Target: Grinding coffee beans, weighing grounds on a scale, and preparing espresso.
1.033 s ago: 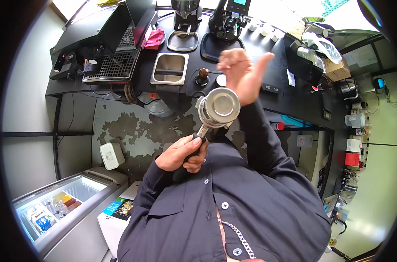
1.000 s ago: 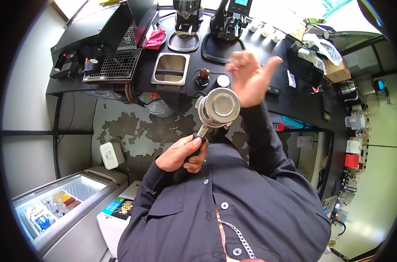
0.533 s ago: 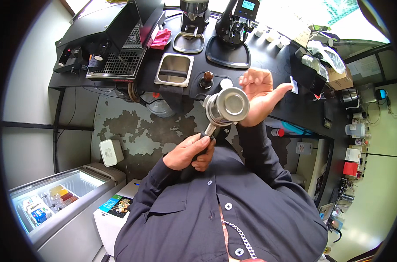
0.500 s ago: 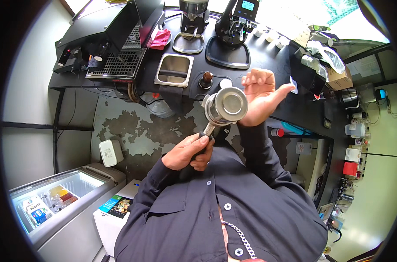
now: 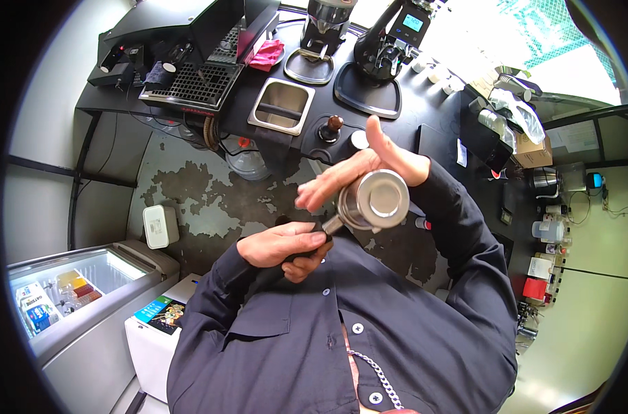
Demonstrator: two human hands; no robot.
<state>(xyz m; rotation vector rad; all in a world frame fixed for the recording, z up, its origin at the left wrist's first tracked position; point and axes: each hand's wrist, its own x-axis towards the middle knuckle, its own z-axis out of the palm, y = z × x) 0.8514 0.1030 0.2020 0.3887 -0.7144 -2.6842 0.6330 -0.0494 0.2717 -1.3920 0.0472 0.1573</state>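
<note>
My left hand (image 5: 281, 250) is wrapped around the black handle of a portafilter (image 5: 333, 224), held in front of my chest. A silvery metal cup (image 5: 384, 198) sits over the portafilter's basket end, its flat round base facing me. Just beyond it, my right hand (image 5: 359, 169) is stretched out flat with the thumb raised. The palm is at the cup's far side; whether it touches is hidden. On the counter behind stand a tamper (image 5: 332, 128) with a brown knob and a small white round container (image 5: 359, 139).
On the black counter, an open steel knock box (image 5: 281, 86) stands beside an espresso machine's drip grate (image 5: 189, 86). Two grinders, one by a black tray (image 5: 369, 93), are at the back. A glass-topped freezer (image 5: 113, 303) is at lower left, and a white tub (image 5: 160, 226) is on the floor.
My right hand has swung left across the portafilter's far side, fingers straightening. The portafilter and cup have shifted slightly right and toward me, still in my left hand. The view has turned a little.
</note>
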